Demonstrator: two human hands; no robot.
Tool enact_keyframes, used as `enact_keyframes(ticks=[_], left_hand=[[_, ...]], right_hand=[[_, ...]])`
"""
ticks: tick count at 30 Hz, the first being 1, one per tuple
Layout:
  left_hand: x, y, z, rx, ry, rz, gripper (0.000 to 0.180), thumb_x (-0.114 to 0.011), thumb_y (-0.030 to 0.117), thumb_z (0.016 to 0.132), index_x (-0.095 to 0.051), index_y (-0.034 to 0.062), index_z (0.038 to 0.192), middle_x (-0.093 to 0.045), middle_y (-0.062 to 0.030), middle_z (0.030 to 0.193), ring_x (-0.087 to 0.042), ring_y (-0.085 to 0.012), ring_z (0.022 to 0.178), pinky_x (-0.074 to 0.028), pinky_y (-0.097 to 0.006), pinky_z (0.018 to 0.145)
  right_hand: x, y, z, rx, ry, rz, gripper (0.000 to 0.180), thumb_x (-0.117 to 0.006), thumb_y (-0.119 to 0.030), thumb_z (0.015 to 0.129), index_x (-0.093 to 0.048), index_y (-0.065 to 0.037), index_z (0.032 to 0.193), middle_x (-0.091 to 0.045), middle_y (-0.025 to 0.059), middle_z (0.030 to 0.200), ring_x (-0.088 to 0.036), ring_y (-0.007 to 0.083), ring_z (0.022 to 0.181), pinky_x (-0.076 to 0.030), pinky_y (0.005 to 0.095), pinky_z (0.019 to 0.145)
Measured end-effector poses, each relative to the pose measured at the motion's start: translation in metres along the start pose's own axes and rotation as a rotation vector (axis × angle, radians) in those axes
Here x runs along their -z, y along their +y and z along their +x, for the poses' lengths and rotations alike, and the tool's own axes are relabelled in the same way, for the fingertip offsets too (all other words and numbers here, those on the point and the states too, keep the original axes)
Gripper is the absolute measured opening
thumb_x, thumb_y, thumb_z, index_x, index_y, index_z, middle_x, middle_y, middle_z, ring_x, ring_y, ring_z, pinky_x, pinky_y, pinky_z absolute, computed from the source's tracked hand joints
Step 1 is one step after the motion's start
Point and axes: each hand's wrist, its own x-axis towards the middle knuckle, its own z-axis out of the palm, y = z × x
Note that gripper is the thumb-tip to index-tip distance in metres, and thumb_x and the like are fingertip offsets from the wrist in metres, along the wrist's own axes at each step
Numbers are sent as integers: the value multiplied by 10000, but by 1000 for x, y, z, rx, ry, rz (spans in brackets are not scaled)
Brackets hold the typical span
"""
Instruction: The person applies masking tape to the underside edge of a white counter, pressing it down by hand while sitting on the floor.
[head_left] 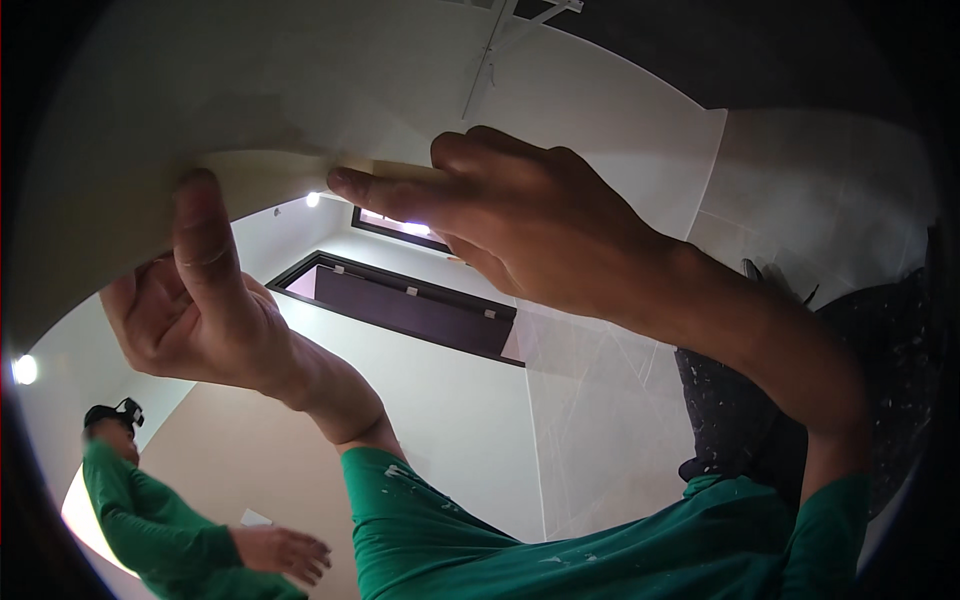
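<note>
2 hands (205,310) (540,220) @ lt-col. edge (262,172)

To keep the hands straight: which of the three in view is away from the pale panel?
The co-worker's hand, low at the picture's left; the wearer's left hand and right hand are both up at the pale panel.

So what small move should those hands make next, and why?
Perhaps slide the right hand slightly along the pale panel: its fingers appear to touch the edge, while the left hand, thumb against the panel, seems to steady it.
</note>
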Motion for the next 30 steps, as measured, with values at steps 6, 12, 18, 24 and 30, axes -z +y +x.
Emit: enact_keyframes(ticks=[6, 12, 18, 24, 30], left_hand=[[0, -3, -1, 16, 19, 53, 321, -802, 78, 830, -713, -91, 1088, -777, -168, 972, -747, -206, 837, -588, -312, 820], [-2, 0, 2, 6, -2, -45, 338, -843, 59, 825, -701, -115, 1078, -766, -161, 960, -731, -189, 869, -565, -286, 844], [-4, -3, 2, -21, 14, -53, 320, -848, 60, 812, -710, -115, 1042, -759, -156, 944, -724, -188, 861, -564, -283, 830], [-4, 1, 1, 23, 28, -26, 328, -850, 63, 797, -713, -109, 1041, -758, -153, 923, -717, -181, 841, -557, -275, 801], [-8, 2, 1, 16, 21, -92, 331, -860, 68, 783, -718, -103, 1028, -758, -153, 915, -711, -172, 818, -555, -268, 788]], right_hand=[[1, 0, -3, -12, 19, -11, 583, -716, -80, 853, -566, -207, 1402, -663, 91, 951, -703, 253, 898, -631, 350, 661], [15, 1, -12, -20, -20, -51, 538, -699, -72, 860, -577, -207, 1366, -654, 67, 963, -694, 234, 890, -614, 332, 652], [4, -3, -1, -8, 14, -59, 544, -725, -100, 852, -570, -168, 1369, -666, 77, 981, -704, 239, 905, -626, 329, 681], [3, -8, 4, 7, 7, -90, 521, -744, -99, 848, -576, -124, 1340, -700, 123, 967, -729, 261, 893, -643, 345, 692], [-2, -9, 7, -6, 14, -93, 476, -732, -73, 850, -591, -103, 1303, -713, 154, 919, -744, 287, 861, -647, 369, 662]])
